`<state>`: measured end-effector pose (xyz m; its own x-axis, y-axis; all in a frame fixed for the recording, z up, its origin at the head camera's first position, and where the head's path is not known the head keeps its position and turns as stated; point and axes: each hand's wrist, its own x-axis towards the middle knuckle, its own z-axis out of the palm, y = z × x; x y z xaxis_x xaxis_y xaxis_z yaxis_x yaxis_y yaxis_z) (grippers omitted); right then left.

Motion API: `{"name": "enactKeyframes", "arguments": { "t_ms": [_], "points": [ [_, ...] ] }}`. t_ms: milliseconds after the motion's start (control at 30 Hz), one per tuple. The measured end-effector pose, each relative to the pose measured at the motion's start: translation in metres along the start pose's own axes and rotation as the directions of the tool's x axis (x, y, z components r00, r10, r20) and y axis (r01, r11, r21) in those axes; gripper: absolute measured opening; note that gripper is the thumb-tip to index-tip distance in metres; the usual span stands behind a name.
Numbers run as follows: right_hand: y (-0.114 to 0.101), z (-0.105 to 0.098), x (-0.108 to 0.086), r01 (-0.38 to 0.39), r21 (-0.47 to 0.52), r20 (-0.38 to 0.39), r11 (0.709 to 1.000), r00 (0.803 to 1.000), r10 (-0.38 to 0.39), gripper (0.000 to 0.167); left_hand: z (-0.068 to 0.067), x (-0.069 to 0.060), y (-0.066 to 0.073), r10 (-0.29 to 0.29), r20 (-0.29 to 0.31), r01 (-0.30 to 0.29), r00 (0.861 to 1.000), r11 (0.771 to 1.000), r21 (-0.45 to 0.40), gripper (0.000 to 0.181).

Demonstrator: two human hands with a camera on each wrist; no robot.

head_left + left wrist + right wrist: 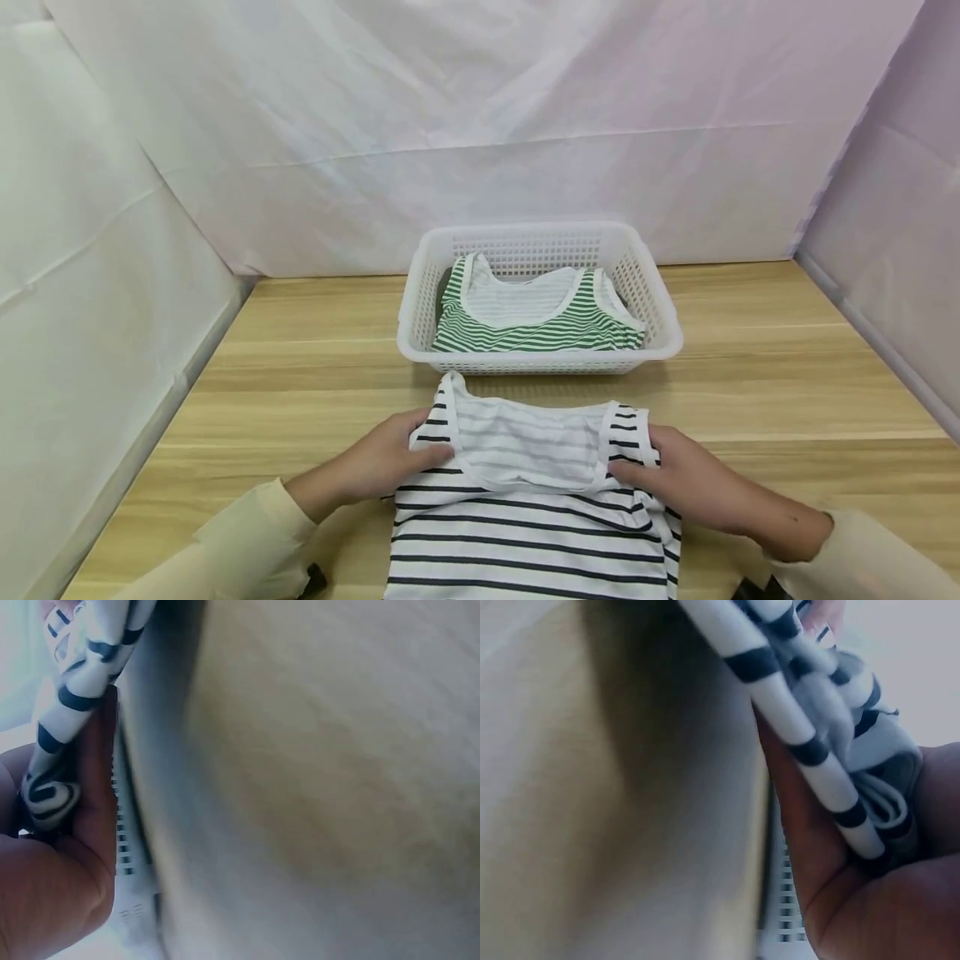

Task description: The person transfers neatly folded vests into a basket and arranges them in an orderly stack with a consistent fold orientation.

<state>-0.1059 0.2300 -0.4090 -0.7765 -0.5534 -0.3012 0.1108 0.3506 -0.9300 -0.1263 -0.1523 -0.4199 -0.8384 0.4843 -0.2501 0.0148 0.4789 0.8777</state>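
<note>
A white tank top with black stripes hangs between both hands, its wide neckline toward the basket and its lower part running out of the head view's bottom edge. My left hand pinches the left shoulder side, thumb on top. On the opposite side my right hand grips the other shoulder near the armhole, thumb over the front. In the left wrist view the striped fabric is bunched between thumb and fingers. Folded layers of the striped fabric lie in the right hand's grasp in the right wrist view.
Just beyond the shirt stands a white plastic basket with mesh sides. Inside it lies a green-and-white striped tank top, with something dark partly hidden beneath. The wooden table is bordered by white sheeting at the back and both sides.
</note>
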Motion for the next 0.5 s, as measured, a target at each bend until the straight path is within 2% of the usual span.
{"name": "enactKeyframes", "arguments": {
  "t_ms": [167,300,500],
  "points": [
    [-0.023,-0.006,-0.012,0.047,-0.073,-0.031,0.996,0.998,-0.049,0.044,-0.01,-0.013,0.019,0.052,-0.024,-0.052,0.998,0.999,0.005,0.04],
    [-0.042,-0.011,-0.02,0.068,-0.107,-0.092,0.992,0.993,-0.078,0.045,-0.022,-0.021,0.04,0.077,-0.05,-0.077,0.996,0.997,0.009,0.039],
    [-0.077,-0.026,-0.028,0.081,-0.269,-0.221,0.96,0.965,-0.143,0.044,-0.046,-0.024,0.077,0.099,-0.093,-0.093,0.991,0.994,0.062,0.038]
  ]
}}
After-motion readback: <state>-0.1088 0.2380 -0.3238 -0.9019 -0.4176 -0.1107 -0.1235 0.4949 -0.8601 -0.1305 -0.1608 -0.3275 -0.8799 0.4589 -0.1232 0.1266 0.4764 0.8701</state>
